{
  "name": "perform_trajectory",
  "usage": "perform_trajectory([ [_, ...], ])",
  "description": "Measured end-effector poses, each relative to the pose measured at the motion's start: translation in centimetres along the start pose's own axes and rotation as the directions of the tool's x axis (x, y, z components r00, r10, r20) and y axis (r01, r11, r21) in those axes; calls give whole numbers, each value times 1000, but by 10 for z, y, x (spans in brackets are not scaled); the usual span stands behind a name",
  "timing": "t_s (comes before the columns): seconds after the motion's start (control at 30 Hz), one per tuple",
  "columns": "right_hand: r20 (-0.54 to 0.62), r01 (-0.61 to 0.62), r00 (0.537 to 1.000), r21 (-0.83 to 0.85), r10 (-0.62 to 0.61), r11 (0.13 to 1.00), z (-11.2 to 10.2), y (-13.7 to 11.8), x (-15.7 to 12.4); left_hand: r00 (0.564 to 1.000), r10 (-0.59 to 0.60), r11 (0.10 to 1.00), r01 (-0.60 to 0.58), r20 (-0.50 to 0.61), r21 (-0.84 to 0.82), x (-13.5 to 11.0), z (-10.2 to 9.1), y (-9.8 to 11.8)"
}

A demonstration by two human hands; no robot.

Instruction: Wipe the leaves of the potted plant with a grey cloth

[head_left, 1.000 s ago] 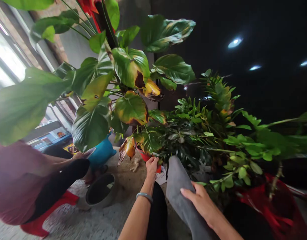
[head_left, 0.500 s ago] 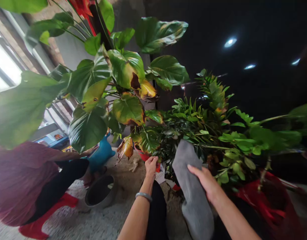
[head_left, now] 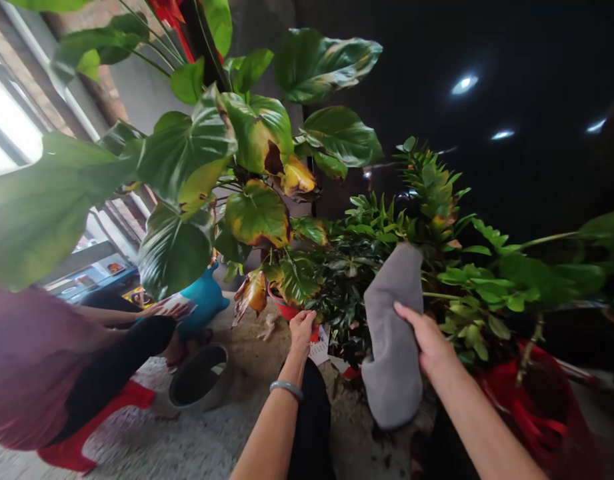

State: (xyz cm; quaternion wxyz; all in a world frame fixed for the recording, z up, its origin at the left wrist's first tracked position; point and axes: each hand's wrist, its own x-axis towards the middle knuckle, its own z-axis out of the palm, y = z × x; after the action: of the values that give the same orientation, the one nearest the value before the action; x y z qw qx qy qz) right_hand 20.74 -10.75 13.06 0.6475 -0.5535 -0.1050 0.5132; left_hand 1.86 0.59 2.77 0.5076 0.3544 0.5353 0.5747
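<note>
My right hand [head_left: 427, 337] grips a grey cloth [head_left: 393, 333] and holds it up against the small-leaved green plant [head_left: 437, 267] in a red pot [head_left: 531, 400]. My left hand [head_left: 303, 329], with a pale bangle on the wrist, is closed on the rim of a smaller red pot [head_left: 287, 311] under a big-leaved plant [head_left: 227, 173] with yellow and brown patches. The fingers of both hands are curled.
Another person in a dark red top [head_left: 27, 367] sits at the left on a red stool [head_left: 87, 433], a hand near a blue watering can [head_left: 201, 303]. A grey empty pot [head_left: 199, 377] stands on the speckled floor. Windows at far left.
My right hand has lifted the grey cloth up and to the right, from my lap to the leaves of the small-leaved plant. My left hand has stayed on the pot rim.
</note>
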Motion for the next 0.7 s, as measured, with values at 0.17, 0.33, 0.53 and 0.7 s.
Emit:
perform_trajectory([
  [0.17, -17, -148, 989, -154, 147, 977, -35, 47, -36, 1000, -16, 1000, 16, 4, 23, 3, -3, -2],
  [0.33, -15, 115, 993, -67, -116, 991, -26, -9, -33, 999, -34, 999, 33, 32, 31, 5, -4, -4],
  [0.53, 107, -207, 973, -10, 207, 978, 2, -3, -3, 998, -57, 998, 57, 38, 1, 4, -5, -5],
  [0.7, 101, -296, 945, -139, 311, 945, -24, 54, -32, 997, -57, 998, 57, 53, 2, 5, -8, -6],
])
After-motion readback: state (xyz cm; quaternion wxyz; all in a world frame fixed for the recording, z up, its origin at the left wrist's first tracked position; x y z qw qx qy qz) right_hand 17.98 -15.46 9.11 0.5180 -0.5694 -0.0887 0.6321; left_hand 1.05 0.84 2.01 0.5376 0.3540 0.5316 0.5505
